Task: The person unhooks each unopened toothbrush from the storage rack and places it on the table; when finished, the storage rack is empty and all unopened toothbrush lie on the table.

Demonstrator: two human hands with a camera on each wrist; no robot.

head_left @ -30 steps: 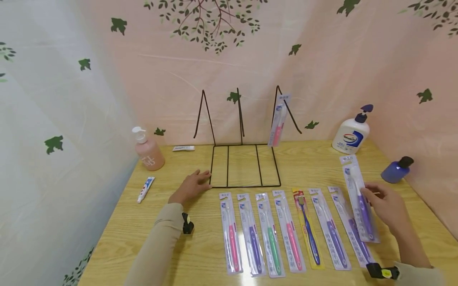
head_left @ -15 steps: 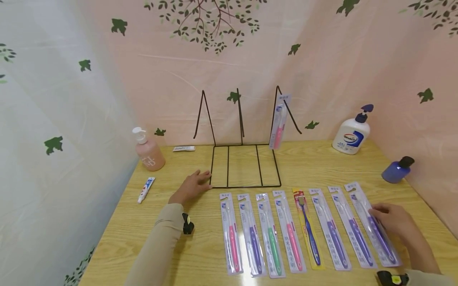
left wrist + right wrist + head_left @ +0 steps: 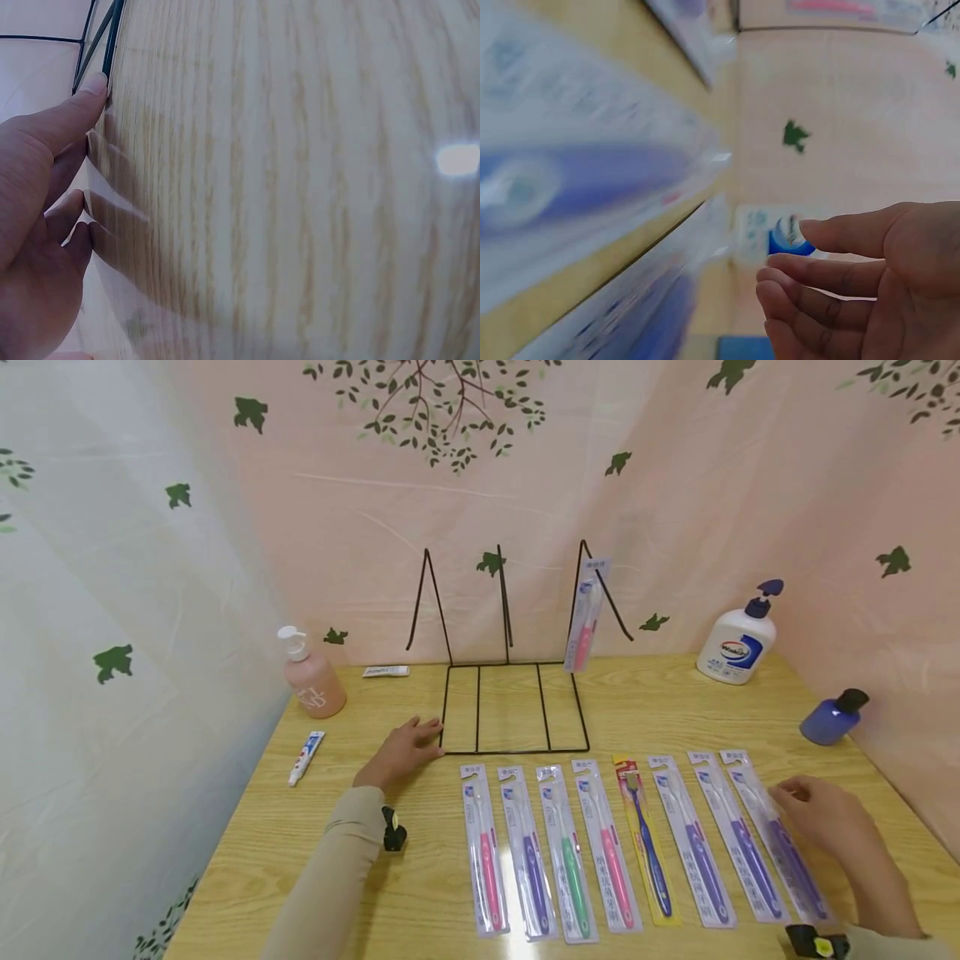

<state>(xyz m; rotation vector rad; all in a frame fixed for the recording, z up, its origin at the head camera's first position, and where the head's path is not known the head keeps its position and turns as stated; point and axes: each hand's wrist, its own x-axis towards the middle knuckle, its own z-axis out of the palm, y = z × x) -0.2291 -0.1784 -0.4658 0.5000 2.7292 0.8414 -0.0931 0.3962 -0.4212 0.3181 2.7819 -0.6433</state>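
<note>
My left hand (image 3: 405,750) rests at the left front corner of a black wire rack (image 3: 513,751); the left wrist view shows its thumb (image 3: 79,101) against the wire. My right hand (image 3: 821,814) is beside the rightmost packaged purple toothbrush (image 3: 787,852), and nothing shows between its fingers in the right wrist view. To the left lie another purple toothbrush (image 3: 738,835), a purple one (image 3: 693,843), a blue one in red-yellow packaging (image 3: 648,852), a pink one (image 3: 609,852), a green one (image 3: 567,860), and others. A pink toothbrush (image 3: 587,618) hangs on the rack's right hook.
A pink pump bottle (image 3: 313,687) and two toothpaste tubes, one near (image 3: 306,758) and one far (image 3: 386,672), are at left. A white pump bottle (image 3: 737,646) and a blue bottle (image 3: 828,720) with a black cap stand at right. Patterned cloth hangs behind the table.
My right hand has lowered the purple toothbrush onto the table at the row's right end, nudged it left, and let go. The left hand has stayed at the rack.
</note>
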